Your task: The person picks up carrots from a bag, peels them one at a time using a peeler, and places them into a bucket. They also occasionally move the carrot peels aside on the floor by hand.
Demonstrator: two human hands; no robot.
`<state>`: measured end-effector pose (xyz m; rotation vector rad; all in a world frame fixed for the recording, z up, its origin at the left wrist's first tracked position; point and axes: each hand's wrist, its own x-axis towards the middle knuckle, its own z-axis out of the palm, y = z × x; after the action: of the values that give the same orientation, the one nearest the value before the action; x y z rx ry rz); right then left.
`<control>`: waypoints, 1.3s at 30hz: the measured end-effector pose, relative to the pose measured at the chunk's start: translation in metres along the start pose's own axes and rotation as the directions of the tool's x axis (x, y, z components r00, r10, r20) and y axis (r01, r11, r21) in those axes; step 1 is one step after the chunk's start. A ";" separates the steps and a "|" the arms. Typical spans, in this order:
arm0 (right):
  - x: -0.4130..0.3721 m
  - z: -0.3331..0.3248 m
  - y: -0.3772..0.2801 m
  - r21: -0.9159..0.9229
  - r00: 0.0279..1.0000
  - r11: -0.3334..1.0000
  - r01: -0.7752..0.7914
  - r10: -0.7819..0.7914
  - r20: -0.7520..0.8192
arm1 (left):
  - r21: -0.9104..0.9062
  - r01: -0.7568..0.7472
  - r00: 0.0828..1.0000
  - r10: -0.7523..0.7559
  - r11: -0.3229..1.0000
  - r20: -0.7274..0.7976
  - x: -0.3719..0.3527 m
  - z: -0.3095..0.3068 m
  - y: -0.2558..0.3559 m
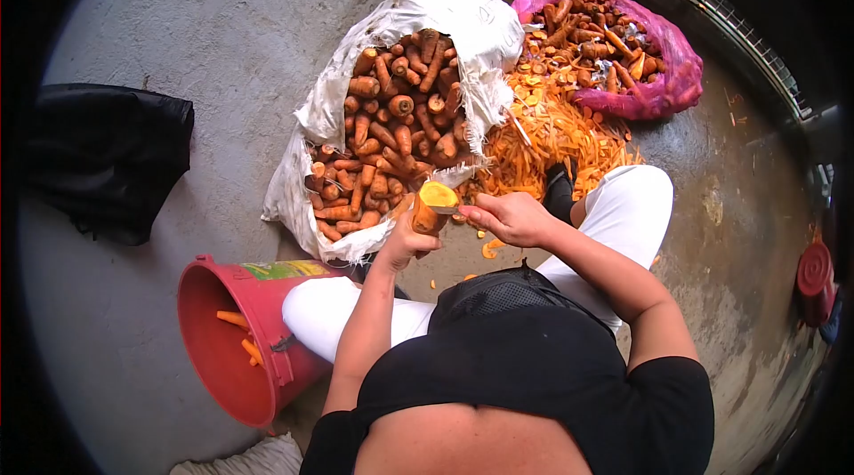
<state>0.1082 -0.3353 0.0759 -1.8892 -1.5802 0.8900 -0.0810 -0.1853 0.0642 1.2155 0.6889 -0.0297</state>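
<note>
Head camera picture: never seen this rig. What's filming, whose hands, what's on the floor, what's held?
There is no machine here: one camera worn on a person's head looks forward and down, so you see their own lap and arms. The left hand grips a stubby orange carrot with a cut yellow end; the right hand holds a small blade against it. On the grey concrete floor lie an open white woven sack full of unpeeled carrots, a pink mesh bag with more, and a heap of orange peelings between them. A red plastic bucket by the left knee holds a few orange pieces. A crumpled black cloth lies far left.
</note>
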 end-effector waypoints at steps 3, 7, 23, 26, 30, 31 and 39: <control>0.001 0.000 -0.003 0.034 1.000 0.999 0.008 -0.007 -0.020 | -0.016 -0.001 1.000 0.001 1.000 -0.001 -0.001 0.001 0.001; 0.001 0.000 -0.005 0.051 0.999 0.998 0.021 -0.019 -0.034 | -0.008 -0.020 1.000 0.020 1.000 -0.012 0.001 0.000 0.001; 0.002 0.002 -0.008 -0.004 0.996 0.999 0.032 -0.032 -0.084 | -0.080 -0.018 1.000 0.020 0.997 0.018 -0.001 0.006 0.007; 0.006 0.004 -0.005 0.029 0.995 0.998 0.047 -0.045 -0.086 | -0.128 -0.010 0.999 0.015 0.992 0.037 -0.003 0.009 0.009; 0.013 0.010 0.002 0.038 0.995 0.998 0.053 -0.050 -0.089 | -0.181 0.017 0.997 -0.003 0.983 0.079 -0.002 0.004 0.004; 0.013 0.009 0.003 0.042 0.996 0.998 0.048 -0.045 -0.078 | -0.191 0.017 0.997 -0.002 0.981 0.080 -0.001 0.003 0.002; 0.014 0.007 0.008 0.215 0.997 0.974 -0.067 0.075 -0.028 | 0.188 -0.155 0.964 0.190 0.970 -0.186 0.006 0.013 -0.010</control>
<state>0.1091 -0.3229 0.0632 -1.8073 -1.3443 1.0091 -0.0737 -0.1981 0.0545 1.4559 0.7666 0.1869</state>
